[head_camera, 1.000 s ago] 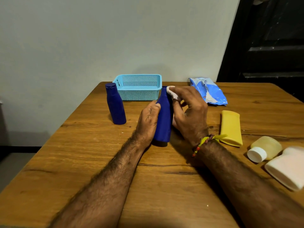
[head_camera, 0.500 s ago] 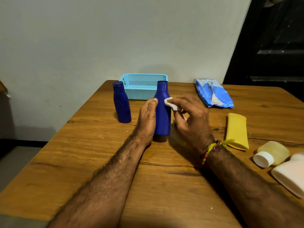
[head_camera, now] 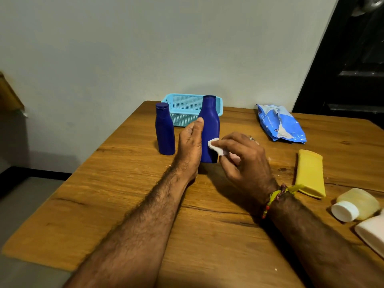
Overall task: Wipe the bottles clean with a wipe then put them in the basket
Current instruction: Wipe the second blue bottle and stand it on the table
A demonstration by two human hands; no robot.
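Lower on the bottle than a moment ago, the white wipe [head_camera: 216,146] now sits against the bottom half of the blue bottle [head_camera: 210,129], where before it was up near the shoulder. That bottle stands upright on the wooden table [head_camera: 207,225], just in front of the light blue basket [head_camera: 188,109], which it partly hides. The left hand [head_camera: 190,146] steadies it from the left side, fingers fairly straight and laid along the plastic, one fingertip reaching up towards the neck. The right hand [head_camera: 243,161] comes in from the right, its fingers curled and pinching the small folded wipe, which it presses to the bottle's lower body (a ring shows on one finger, and a yellow thread band on the wrist). A second blue bottle [head_camera: 165,129] stands upright just to the left, apart from the hand. The basket sits at the far edge of the table by the wall, and I cannot see anything inside it from here. Further right lies a crumpled blue wipes packet [head_camera: 280,124]. Nearer, on the right side, a flat yellow bottle [head_camera: 310,173] lies on its side, then a pale yellow bottle with a white cap [head_camera: 356,204] also lying down, and a white bottle [head_camera: 372,231] cut off by the frame's edge.
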